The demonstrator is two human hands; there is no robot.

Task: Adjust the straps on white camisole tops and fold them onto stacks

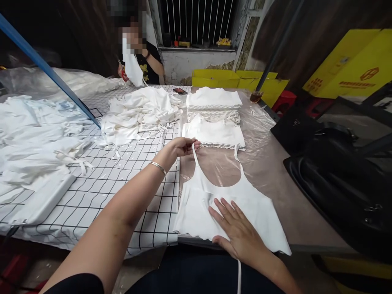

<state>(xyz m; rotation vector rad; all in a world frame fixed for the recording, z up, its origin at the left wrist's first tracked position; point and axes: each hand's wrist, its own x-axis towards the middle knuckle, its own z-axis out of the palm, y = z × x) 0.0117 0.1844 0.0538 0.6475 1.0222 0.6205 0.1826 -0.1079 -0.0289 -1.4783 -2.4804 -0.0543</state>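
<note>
A white camisole top [257, 206] with thin shoulder straps and a wavy hem lies spread at the table's near edge, hem toward me. My left hand [184, 147] pinches its left strap [195, 154] near the upper end. Flat on the lower middle of the fabric rests my right hand [235, 228], fingers apart. The other strap [236, 152] reaches up to a folded stack of white tops [214, 134] just beyond. Behind that stands a taller stack of white garments [214, 100].
Loose white garments [141, 110] are heaped at centre left, with another pile [33, 134] at far left. A white box-like object [45, 200] lies on the checked cloth. Across the table a person [153, 61] holds white fabric and red-handled scissors [124, 74]. A black bag [333, 175] sits at right.
</note>
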